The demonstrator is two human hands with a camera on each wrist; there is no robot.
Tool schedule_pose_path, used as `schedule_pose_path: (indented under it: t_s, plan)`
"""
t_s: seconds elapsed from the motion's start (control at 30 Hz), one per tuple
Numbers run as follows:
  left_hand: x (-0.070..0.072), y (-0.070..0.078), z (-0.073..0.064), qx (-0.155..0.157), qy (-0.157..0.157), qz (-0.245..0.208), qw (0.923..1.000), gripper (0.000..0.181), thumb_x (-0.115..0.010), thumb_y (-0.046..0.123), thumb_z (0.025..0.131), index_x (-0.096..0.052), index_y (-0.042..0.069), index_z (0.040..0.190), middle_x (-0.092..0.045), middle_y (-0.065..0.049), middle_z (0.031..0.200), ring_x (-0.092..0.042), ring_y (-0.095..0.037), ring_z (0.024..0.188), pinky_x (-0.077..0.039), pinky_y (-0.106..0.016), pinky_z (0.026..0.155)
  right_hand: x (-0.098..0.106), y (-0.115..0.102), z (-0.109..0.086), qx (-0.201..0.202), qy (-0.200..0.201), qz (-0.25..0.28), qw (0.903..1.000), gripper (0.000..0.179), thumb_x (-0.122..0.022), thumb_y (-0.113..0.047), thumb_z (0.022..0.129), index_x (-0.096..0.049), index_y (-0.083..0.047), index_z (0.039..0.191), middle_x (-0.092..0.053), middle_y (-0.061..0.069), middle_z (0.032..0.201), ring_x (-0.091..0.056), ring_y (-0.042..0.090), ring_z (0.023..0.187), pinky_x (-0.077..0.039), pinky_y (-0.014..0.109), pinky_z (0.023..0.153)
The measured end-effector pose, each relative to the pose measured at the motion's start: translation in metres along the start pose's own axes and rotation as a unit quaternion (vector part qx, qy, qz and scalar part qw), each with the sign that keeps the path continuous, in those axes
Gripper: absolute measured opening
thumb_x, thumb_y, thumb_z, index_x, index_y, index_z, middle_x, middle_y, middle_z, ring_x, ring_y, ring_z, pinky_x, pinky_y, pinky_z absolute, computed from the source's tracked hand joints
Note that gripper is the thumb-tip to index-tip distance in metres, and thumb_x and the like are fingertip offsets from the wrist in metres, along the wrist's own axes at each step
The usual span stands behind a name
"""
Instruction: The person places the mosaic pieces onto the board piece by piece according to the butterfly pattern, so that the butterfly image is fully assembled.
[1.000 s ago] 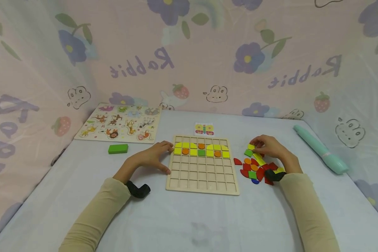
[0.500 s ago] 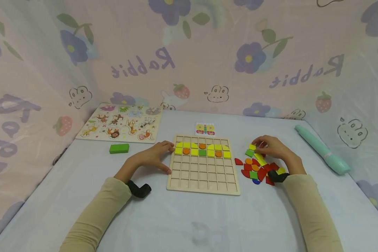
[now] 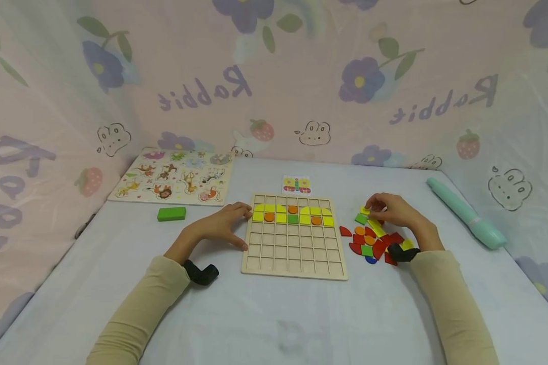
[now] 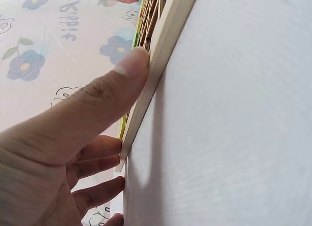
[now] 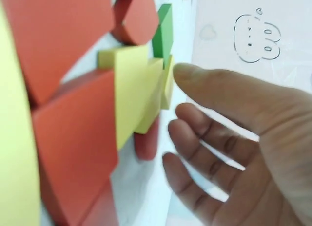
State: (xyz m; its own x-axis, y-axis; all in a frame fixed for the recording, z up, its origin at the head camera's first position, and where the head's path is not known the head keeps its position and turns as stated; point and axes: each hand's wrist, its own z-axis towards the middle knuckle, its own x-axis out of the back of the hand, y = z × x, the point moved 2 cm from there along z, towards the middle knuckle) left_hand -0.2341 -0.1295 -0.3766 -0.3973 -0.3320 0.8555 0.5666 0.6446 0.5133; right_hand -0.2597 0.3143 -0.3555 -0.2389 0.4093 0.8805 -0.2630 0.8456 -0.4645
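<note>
- 2 rows of grid board (image 3: 300, 264), mid of bench (image 3: 237, 314), are filled w/ tiles (image 3: 293, 219); approx. 4 lower rows left, red of butterfly card (image 3: 297, 185) seemingly unmatched.
- L edge is touched by relaxed L hand (image 3: 216, 223).
- R hand (image 3: 395, 211) is poised at yellow square (image 3: 363, 209), loosely curved; no grip seen.
- Loose tiles (image 3: 367, 251) are spread nr R edge; room's left in front.

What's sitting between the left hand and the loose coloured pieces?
The wooden grid board, with yellow, orange and green pieces in two of its rows. The head view shows it between the left hand and the loose pieces.
</note>
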Motion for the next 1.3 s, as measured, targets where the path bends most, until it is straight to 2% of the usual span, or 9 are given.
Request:
schedule_pose_path:
  t_s: [0.17, 0.33, 0.47, 0.6, 0.77, 1.03, 1.17, 1.3]
  plan:
    - [0.0, -0.001, 0.0, -0.001, -0.001, -0.002, 1.0, 0.075, -0.081, 0.041, 0.069, -0.049, 0.006, 0.126, -0.034, -0.012, 0.144, -0.028, -0.031, 0.135, -0.025, -0.046, 0.111, 0.001, -0.004, -0.011, -0.002, -0.026, -0.007, 0.9996, 0.022, -0.068, -0.009, 0.084, -0.06, -0.003, 0.103, -0.06, 0.004, 0.088, -0.054, 0.019, 0.08, -0.052, 0.033, 0.075]
    - [0.001, -0.001, 0.0, 0.002, 0.001, 0.001, 1.0, 0.075, -0.081, 0.042, 0.068, -0.049, 0.006, 0.126, -0.034, -0.012, 0.144, -0.028, -0.031, 0.135, -0.024, -0.046, 0.111, 0.005, -0.005, -0.027, 0.019, -0.042, -0.019, 0.9988, 0.022, -0.067, -0.007, 0.084, -0.061, -0.003, 0.104, -0.061, 0.003, 0.091, -0.056, 0.02, 0.085, -0.053, 0.036, 0.077]
    - [0.001, -0.001, 0.0, 0.006, 0.001, 0.001, 1.0, 0.076, -0.081, 0.042, 0.068, -0.048, 0.005, 0.127, -0.034, -0.012, 0.144, -0.027, -0.031, 0.135, -0.024, -0.047, 0.111, 0.011, 0.002, -0.044, 0.021, -0.041, -0.032, 0.9984, 0.024, -0.068, -0.008, 0.083, -0.061, -0.003, 0.105, -0.06, 0.003, 0.092, -0.054, 0.02, 0.085, -0.051, 0.03, 0.072]
    - [0.002, 0.0, 0.0, 0.003, 0.0, -0.003, 1.0, 0.076, -0.081, 0.041, 0.069, -0.048, 0.005, 0.127, -0.034, -0.012, 0.144, -0.027, -0.031, 0.135, -0.024, -0.047, 0.111, 0.017, 0.015, -0.061, 0.001, -0.039, -0.04, 0.9984, 0.027, -0.07, -0.01, 0.081, -0.06, -0.004, 0.106, -0.058, 0.003, 0.093, -0.053, 0.019, 0.085, -0.049, 0.022, 0.07]
    - [0.001, 0.001, 0.001, 0.003, -0.001, -0.001, 1.0, 0.076, -0.081, 0.041, 0.069, -0.048, 0.005, 0.127, -0.034, -0.012, 0.143, -0.028, -0.03, 0.135, -0.024, -0.047, 0.111, 0.018, 0.027, -0.078, -0.026, -0.048, -0.034, 0.9979, 0.032, -0.073, -0.012, 0.079, -0.059, -0.004, 0.106, -0.057, 0.004, 0.093, -0.051, 0.02, 0.085, -0.047, 0.021, 0.068]
    - [0.0, 0.001, 0.0, 0.005, -0.002, -0.004, 1.0, 0.074, -0.081, 0.04, 0.068, -0.049, 0.005, 0.125, -0.035, -0.012, 0.143, -0.028, -0.031, 0.135, -0.024, -0.046, 0.111, 0.013, 0.034, -0.083, -0.017, -0.048, -0.018, 0.9985, 0.029, -0.072, -0.01, 0.079, -0.06, -0.003, 0.104, -0.06, 0.004, 0.096, -0.052, 0.02, 0.086, -0.048, 0.019, 0.069]
    - [-0.001, 0.0, 0.001, 0.007, -0.002, -0.002, 1.0, 0.074, -0.081, 0.04, 0.068, -0.049, 0.006, 0.125, -0.035, -0.011, 0.143, -0.029, -0.03, 0.135, -0.025, -0.045, 0.111, 0.009, 0.036, -0.082, -0.003, -0.028, -0.026, 0.9993, 0.024, -0.07, -0.004, 0.079, -0.061, -0.004, 0.103, -0.058, 0.005, 0.097, -0.051, 0.021, 0.087, -0.049, 0.019, 0.069]
    - [0.0, 0.001, 0.0, 0.008, 0.0, -0.002, 1.0, 0.075, -0.082, 0.04, 0.068, -0.049, 0.006, 0.126, -0.035, -0.011, 0.143, -0.029, -0.03, 0.134, -0.025, -0.046, 0.111, 0.008, 0.037, -0.08, -0.011, -0.003, -0.05, 0.9987, 0.03, -0.073, -0.014, 0.079, -0.06, -0.003, 0.104, -0.054, 0.004, 0.088, -0.049, 0.019, 0.081, -0.047, 0.02, 0.064]
